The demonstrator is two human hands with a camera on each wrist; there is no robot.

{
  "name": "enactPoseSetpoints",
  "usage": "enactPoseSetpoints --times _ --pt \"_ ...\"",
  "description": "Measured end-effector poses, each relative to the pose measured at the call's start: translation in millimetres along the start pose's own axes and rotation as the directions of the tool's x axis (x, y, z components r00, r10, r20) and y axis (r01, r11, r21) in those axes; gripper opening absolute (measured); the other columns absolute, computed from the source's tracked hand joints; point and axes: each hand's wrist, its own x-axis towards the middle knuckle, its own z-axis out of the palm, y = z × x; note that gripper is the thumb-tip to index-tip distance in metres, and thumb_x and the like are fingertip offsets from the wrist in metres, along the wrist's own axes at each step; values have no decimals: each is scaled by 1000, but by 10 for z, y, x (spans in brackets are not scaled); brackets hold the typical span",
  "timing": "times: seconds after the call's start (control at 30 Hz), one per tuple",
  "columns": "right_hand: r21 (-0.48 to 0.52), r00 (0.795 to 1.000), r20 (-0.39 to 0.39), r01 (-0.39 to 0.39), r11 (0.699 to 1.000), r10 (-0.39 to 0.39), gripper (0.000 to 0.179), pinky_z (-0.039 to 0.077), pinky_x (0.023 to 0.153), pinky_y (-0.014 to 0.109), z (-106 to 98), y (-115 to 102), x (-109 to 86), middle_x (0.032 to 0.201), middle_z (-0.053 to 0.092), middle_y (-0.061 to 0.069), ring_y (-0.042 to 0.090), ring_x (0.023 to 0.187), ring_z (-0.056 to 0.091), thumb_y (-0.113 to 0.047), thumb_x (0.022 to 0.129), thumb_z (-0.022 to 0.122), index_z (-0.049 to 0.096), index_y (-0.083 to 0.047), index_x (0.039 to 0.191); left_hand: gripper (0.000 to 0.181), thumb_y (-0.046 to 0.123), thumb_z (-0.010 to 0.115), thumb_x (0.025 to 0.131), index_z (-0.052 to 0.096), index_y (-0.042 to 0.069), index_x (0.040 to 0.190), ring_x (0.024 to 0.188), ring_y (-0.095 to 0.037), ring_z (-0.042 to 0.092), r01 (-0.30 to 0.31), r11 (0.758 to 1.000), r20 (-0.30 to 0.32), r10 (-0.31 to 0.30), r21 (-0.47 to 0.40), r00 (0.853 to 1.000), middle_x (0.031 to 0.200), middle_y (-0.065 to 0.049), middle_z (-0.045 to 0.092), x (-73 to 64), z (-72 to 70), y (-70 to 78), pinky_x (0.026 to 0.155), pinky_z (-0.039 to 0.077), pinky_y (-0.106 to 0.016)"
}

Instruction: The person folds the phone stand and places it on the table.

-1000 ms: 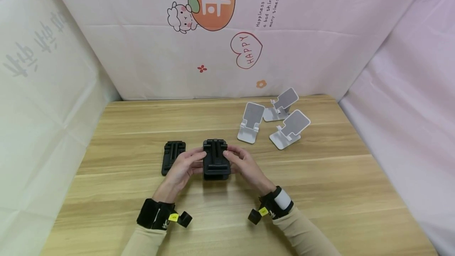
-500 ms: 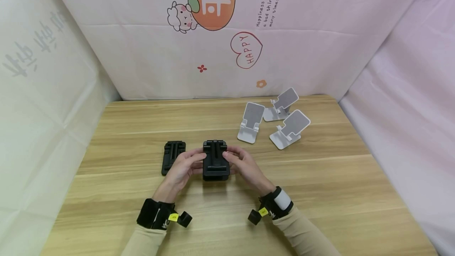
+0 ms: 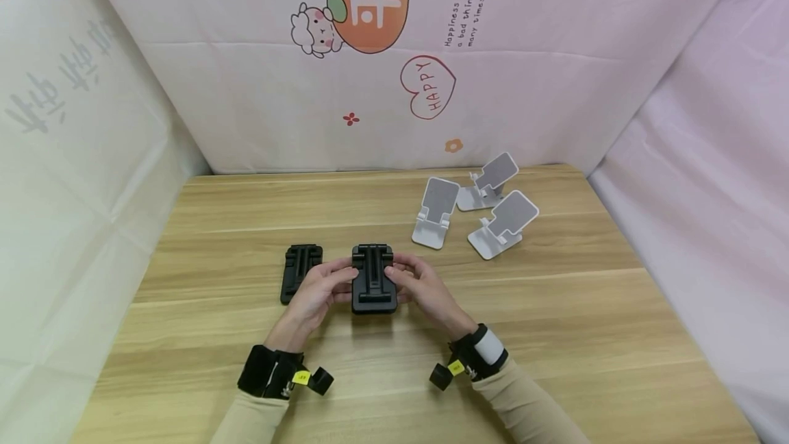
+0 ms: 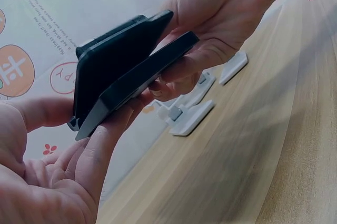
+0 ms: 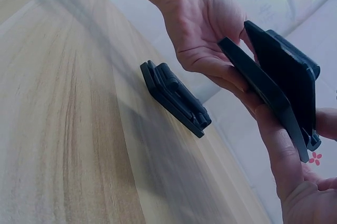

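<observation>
Both hands hold a black folding phone stand (image 3: pixel 374 286) just above the table. Its two plates meet at a hinge on the far side, and a narrow wedge-shaped gap between them shows in the left wrist view (image 4: pixel 126 68). The left hand (image 3: pixel 317 293) grips the stand's left edge, thumb on the upper plate and fingers beneath. On the opposite edge, the right hand (image 3: pixel 427 290) grips in the same way, its thumb on the upper plate. A second black phone stand (image 5: pixel 176 97), folded flat, lies on the table beside the left hand, which partly covers it in the head view.
Toward the back right of the wooden table (image 3: pixel 585 307) stand three unfolded white phone stands with grey pads: one on the left (image 3: pixel 439 201), one behind (image 3: pixel 498 171), one in front (image 3: pixel 513 213). Printed cloth (image 3: pixel 246 101) hangs behind the table and on both sides.
The held stand's upper plate has tilted down toward its base, narrowing the gap. Both thumbs have shifted slightly toward the body. The other stands have not moved.
</observation>
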Motion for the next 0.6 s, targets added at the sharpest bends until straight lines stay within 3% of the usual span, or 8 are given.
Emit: enactPoseSetpoints --times 0.2,0.6 --pt "-17 1000 6 5 1000 -5 51 57 73 39 -2 2 -7 115 51 15 20 91 60 -31 91 60 46 -4 133 57 14 63 89 42 -6 138 88 -21 67 11 1000 -17 -11 4 1000 117 -18 64 12 0 -23 74 58 -30" --pt "-33 1000 -7 7 999 -7 48 57 72 38 -4 37 8 112 50 14 19 87 61 -26 92 60 46 -5 132 55 11 60 91 40 -8 139 95 -24 65 -9 1000 3 9 7 1000 126 -26 56 7 10 -31 78 56 -32"
